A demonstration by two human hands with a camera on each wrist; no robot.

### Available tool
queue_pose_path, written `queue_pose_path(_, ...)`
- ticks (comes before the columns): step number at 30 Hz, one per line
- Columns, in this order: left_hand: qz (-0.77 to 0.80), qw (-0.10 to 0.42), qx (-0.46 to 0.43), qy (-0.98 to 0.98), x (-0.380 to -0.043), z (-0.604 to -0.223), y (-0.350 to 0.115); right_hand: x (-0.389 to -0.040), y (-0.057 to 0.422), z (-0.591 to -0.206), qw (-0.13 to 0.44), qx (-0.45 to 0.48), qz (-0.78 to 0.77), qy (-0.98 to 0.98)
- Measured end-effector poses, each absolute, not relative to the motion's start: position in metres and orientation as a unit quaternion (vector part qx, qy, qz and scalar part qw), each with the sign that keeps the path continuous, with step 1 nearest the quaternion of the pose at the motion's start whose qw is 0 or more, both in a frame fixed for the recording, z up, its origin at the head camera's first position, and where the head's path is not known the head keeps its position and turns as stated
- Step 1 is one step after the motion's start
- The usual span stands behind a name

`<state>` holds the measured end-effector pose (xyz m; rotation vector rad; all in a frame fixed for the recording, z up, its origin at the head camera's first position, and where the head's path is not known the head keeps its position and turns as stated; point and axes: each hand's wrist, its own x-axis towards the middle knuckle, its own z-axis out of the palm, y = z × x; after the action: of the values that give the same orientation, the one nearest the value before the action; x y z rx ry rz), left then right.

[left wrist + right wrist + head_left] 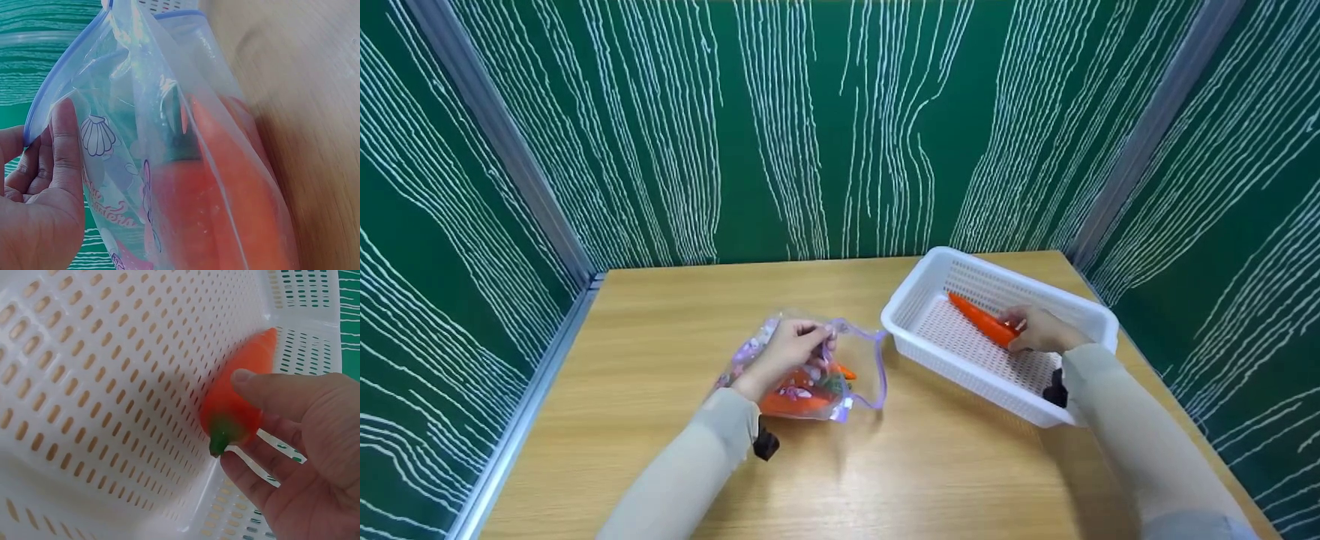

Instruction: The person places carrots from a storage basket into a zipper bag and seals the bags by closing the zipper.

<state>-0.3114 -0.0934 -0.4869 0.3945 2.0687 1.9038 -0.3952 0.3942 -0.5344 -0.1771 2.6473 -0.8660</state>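
Observation:
My left hand [795, 346] pinches the purple-edged rim of a clear plastic bag [109, 135] printed with shells and pink figures. The bag's mouth gapes towards the right. Orange carrots [247, 185] and something green show through its film. Inside the white basket [960, 384], my right hand [1042, 330] grips an orange carrot [979, 316] near its stem end. In the right wrist view the thumb lies over this carrot [239, 396], with the fingers beneath and beside it. Its short green stem points down and its tip points away from the hand.
The wooden table [660, 315] carries both bag and basket. The perforated basket stands at the back right, at an angle, its left corner close to the bag's mouth. Green walls [840, 135] with white wavy lines enclose the back and sides, with metal posts at the corners.

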Motion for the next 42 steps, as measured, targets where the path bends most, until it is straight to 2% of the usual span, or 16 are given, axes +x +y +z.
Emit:
queue_pose_path(9,0.659,0.147,0.136,0.724,-0.312,-0.487,-0.094,-0.389,0.390,-0.538,0.200,-0.048,-0.303,0.930)
queue_pose_path(15,0.670,0.149,0.129,0.716,-0.313,-0.488,-0.092,-0.389,0.387,-0.537,0.196,-0.082,-0.283,0.935)
queue_pose_path(25,0.664,0.150,0.127,0.722,-0.312,-0.488,-0.094,-0.386,0.386,-0.528,0.204,-0.057,-0.287,0.934)
queue_pose_path(42,0.651,0.152,0.099,0.737,-0.311,-0.484,-0.093,-0.380,0.382,-0.504,0.155,-0.092,-0.309,0.934)
